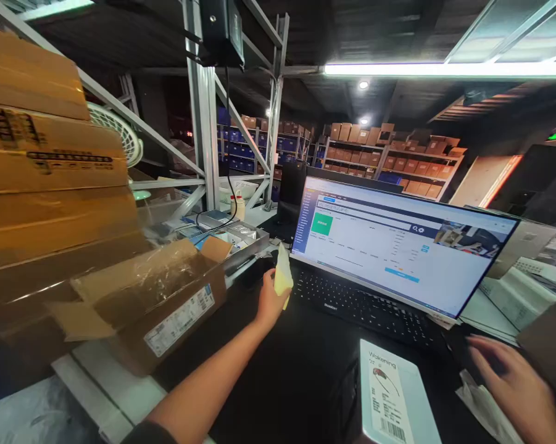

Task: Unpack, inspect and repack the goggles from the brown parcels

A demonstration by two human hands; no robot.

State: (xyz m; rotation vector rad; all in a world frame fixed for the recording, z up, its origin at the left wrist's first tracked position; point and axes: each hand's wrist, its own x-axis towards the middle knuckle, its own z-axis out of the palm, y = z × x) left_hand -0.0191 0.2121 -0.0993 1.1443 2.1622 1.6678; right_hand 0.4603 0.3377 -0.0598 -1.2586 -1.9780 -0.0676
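Observation:
My left hand (269,302) reaches forward over the dark desk and pinches a pale yellow slip of paper (282,275), held upright just left of the black keyboard (361,306). My right hand (513,379) rests at the lower right with its fingers spread flat over a dark object I cannot make out. A white labelled package (393,394) with a barcode lies on the desk between my arms. The monitor (398,243) behind the keyboard shows a software page.
An open cardboard box (166,302) with a shipping label sits at the left, below a tall stack of cartons (41,166). A metal tray (240,237), a fan (120,132) and shelf uprights stand behind. White packets (522,293) lie at the right. Shelves of boxes fill the background.

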